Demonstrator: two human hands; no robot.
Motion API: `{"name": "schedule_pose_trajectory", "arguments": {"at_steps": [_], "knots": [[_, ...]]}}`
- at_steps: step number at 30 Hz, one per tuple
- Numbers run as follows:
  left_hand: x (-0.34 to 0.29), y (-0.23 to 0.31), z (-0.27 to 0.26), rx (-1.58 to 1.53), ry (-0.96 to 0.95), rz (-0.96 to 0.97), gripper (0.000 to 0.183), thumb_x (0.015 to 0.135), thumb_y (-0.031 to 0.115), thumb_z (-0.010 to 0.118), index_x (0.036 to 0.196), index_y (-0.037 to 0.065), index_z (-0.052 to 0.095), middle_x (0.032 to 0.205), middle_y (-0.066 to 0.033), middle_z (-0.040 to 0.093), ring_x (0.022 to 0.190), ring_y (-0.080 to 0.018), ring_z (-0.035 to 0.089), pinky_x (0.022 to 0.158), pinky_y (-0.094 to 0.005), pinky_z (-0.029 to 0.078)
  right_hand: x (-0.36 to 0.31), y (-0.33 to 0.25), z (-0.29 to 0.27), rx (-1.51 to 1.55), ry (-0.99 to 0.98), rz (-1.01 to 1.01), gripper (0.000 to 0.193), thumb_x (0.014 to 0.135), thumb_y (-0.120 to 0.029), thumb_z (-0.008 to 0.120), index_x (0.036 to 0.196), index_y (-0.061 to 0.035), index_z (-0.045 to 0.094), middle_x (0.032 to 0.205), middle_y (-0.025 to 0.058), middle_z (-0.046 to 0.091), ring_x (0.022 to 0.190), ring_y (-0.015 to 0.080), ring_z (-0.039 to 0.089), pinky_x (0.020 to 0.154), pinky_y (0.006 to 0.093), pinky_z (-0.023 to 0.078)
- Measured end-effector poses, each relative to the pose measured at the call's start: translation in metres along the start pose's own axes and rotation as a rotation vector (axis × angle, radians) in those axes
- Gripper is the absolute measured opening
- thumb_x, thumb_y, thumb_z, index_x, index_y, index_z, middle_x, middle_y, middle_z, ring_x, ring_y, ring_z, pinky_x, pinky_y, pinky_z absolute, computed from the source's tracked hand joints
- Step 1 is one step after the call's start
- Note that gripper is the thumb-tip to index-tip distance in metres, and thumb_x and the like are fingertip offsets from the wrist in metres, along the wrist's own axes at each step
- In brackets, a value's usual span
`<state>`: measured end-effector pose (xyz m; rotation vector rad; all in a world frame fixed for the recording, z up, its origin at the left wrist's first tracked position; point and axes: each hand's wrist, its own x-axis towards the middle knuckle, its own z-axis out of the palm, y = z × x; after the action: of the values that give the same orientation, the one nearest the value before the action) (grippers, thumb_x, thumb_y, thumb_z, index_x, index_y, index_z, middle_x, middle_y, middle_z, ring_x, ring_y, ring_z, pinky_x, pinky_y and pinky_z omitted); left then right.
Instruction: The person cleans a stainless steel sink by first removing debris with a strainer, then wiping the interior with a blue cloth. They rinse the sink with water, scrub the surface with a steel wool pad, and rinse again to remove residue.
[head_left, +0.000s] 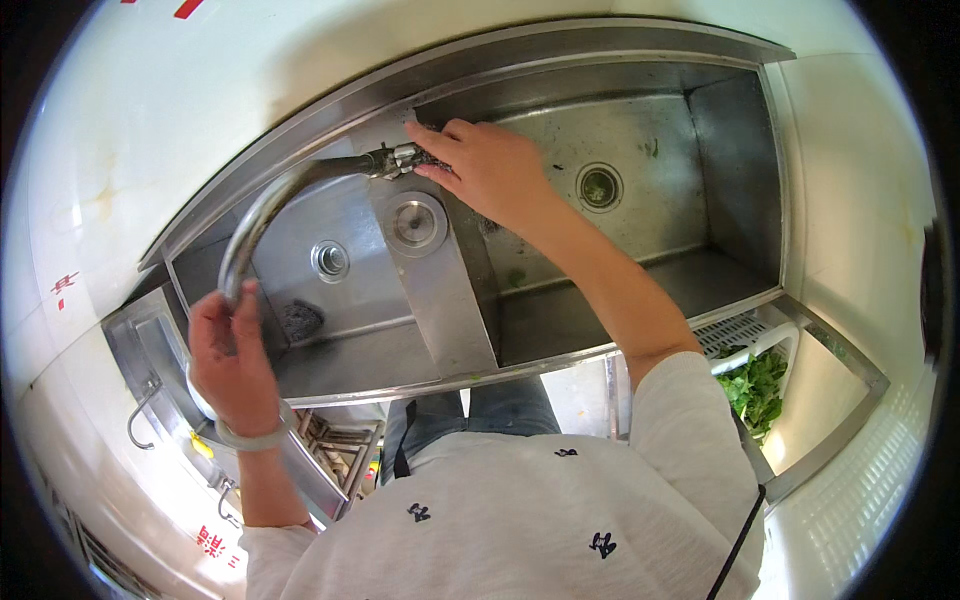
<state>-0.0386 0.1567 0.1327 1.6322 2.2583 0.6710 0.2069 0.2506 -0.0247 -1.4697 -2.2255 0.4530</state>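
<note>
Head view | left hand [232, 360]: closed around faucet spout [262, 215] | right hand [495, 172]: at faucet base [386, 163], toward sink [455, 310] rear edge; grip contents unclear | step: likely scouring | next: requires steady spout

Bright overall, washed out toward white at lower left. Softly shadowed on the pale wall [330, 55] behind the sink [452, 310], darker inside the right basin [600, 315]. Glinting along the curved tap [262, 210]. Slightly smeared at the left hand [236, 355]. Bowed strongly toward the edges, black in the corners.
</note>
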Motion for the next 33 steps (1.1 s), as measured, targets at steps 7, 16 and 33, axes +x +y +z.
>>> {"name": "schedule_pose_trajectory", "arguments": {"at_steps": [7,16,33], "knots": [[-0.053,0.073,0.039,-0.766,-0.503,-0.131,0.027,0.098,0.016,0.043,0.119,-0.001,0.044,0.118,-0.0141,0.057,0.105,-0.0176,0.055,0.095,-0.0319,0.04,-0.009,0.006,0.021,0.038,0.029,-0.228,0.045,0.08,-0.028,0.065,0.125,-0.0253,0.055,0.092,-0.0013,0.058,0.078,0.0185,0.059,0.065,0.0302,0.051],[-0.015,0.164,0.143,-0.887,-0.163,0.093,0.037,0.086,0.005,0.05,0.113,-0.013,0.033,0.105,-0.0259,0.045,0.092,-0.0387,0.049,0.093,-0.0383,0.036,-0.005,-0.017,0.024,1.164,-0.031,0.152,0.051,0.088,-0.031,0.055,0.136,-0.0201,0.038,0.12,0.0076,0.055,0.117,0.0205,0.048,0.098,0.0354,0.039],[-0.024,-0.041,0.223,-0.655,0.01,-0.957,0.05,0.094,0.038,0.032,0.115,-0.004,0.049,0.118,-0.0124,0.052,0.109,-0.0225,0.048,0.095,-0.0338,0.034,-0.036,0.06,0.05,2.742,0.284,0.776,0.034,0.09,-0.026,0.056,0.12,-0.009,0.052,0.113,0.0121,0.059,0.103,0.0306,0.057,0.079,0.0527,0.049]]}}
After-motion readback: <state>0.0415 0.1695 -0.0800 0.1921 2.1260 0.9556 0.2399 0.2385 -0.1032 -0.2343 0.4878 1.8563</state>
